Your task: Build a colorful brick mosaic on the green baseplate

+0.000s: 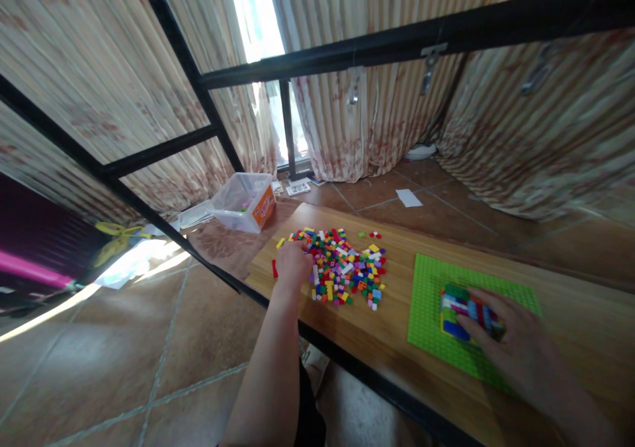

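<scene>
A heap of small coloured bricks (344,267) lies on the wooden table (391,321). My left hand (292,263) rests at the heap's left edge, fingers curled down among the bricks; what they hold is hidden. To the right lies a green baseplate (426,301) with a small multicoloured brick build (464,311) on it. My right hand (516,348) lies on the baseplate, fingers spread over the build's right side and pressing on it.
A clear plastic box (243,202) with an orange label stands on the tiled floor beyond the table. Papers (409,198) lie on the floor by the curtains. Black metal frame bars (397,40) cross overhead and to the left.
</scene>
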`<state>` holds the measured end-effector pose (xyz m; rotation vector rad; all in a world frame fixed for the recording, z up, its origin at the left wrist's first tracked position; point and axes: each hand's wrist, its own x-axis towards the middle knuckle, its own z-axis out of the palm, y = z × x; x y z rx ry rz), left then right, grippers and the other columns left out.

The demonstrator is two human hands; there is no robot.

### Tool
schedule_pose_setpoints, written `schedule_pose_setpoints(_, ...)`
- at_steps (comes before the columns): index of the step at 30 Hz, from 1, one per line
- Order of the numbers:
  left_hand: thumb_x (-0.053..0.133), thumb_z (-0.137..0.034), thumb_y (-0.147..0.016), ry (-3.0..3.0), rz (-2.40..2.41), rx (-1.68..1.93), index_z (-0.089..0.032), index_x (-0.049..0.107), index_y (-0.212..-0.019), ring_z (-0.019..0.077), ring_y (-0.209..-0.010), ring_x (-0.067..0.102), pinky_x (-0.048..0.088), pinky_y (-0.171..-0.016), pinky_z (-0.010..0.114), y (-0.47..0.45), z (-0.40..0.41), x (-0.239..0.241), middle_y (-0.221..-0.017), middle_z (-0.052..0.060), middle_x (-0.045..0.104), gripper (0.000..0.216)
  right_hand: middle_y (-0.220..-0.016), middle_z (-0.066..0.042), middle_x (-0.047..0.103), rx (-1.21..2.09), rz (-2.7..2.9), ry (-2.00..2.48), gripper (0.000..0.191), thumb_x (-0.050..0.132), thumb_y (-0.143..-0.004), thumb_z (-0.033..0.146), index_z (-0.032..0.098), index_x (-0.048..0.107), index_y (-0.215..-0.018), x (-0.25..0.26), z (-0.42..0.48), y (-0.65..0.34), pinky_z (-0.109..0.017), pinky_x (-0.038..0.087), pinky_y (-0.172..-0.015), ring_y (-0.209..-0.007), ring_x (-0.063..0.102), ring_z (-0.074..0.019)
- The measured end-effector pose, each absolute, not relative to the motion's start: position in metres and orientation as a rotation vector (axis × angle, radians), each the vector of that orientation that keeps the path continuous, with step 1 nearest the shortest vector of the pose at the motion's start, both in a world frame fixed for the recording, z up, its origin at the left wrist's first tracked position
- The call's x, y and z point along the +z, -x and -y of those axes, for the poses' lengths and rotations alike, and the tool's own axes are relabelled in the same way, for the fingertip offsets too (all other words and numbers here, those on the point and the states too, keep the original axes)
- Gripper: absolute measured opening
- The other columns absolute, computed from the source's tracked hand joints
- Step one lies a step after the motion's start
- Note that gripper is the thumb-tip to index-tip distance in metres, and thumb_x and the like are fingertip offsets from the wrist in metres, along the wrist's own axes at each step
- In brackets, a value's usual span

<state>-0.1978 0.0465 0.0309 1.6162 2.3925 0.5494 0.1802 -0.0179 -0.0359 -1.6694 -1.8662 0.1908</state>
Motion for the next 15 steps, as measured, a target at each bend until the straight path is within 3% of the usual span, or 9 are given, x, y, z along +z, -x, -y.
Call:
schedule_pose_setpoints(8,0.063,-0.023,-0.079,-1.668,-2.362,0.479,-0.018,0.075,-0.086,0.0244,-0.097,0.065,0.046,-0.085,0.031,0.202,-0.053,0.031,-0.094,0.011,0.074,0.015,-0.123,-0.015,0.063,0.194,1.879,1.676,0.054,0.052,-0.083,0.061,0.021,0.062,-0.118,-0.032,0.022,-0.175,-0.059,0.041,-0.102,-0.115,0.057,-0.0363)
schedule_pose_setpoints(11,0.063,-0.026,-0.078,-1.634,-2.265,0.628,-0.017,0.073,-0.084,0.0225,-0.087,0.065,0.046,-0.077,0.030,0.206,-0.053,0.036,-0.082,0.007,0.073,0.015,-0.128,-0.015,0.060,0.264,1.828,1.684,0.053,0.056,-0.083,0.060,0.022,0.062,-0.120,-0.021,0.025,-0.173,-0.059,0.041,-0.103,-0.119,0.055,-0.0347)
schedule_pose_setpoints(15,0.063,-0.028,-0.077,-1.603,-1.777,0.907,-0.015,0.069,-0.082,0.0167,-0.068,0.062,0.044,-0.062,0.025,0.186,-0.052,0.038,-0.071,0.002,0.069,0.015,-0.129,-0.013,0.060,0.286,1.713,1.637,0.049,0.059,-0.085,0.054,0.023,0.062,-0.122,-0.006,0.028,-0.173,-0.056,0.040,-0.106,-0.121,0.056,-0.0313)
